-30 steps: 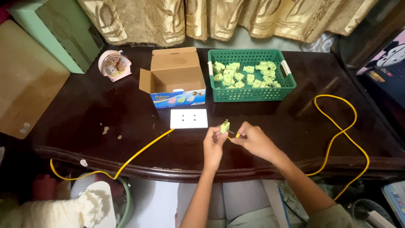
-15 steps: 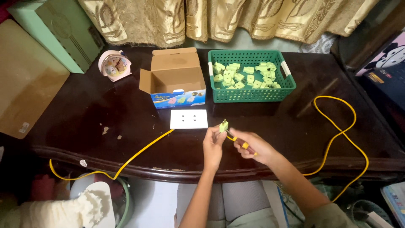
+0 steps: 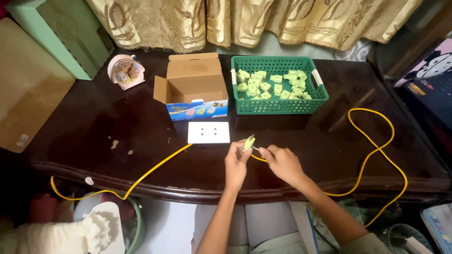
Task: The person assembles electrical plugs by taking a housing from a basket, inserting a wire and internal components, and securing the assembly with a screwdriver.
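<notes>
Green plug, just below white socket plate, pinched by left hand; right hand closed on screwdriver. Plug judged light, rigid; best gripped at body sides.

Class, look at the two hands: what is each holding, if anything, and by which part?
The left hand pinches a small light-green plastic plug by its lower end. The right hand grips a thin yellow-handled tool by its handle.

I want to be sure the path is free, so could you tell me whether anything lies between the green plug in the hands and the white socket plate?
Nothing visible does. The left hand holds the green plug just right of the socket plate, with only bare table between them.
</notes>
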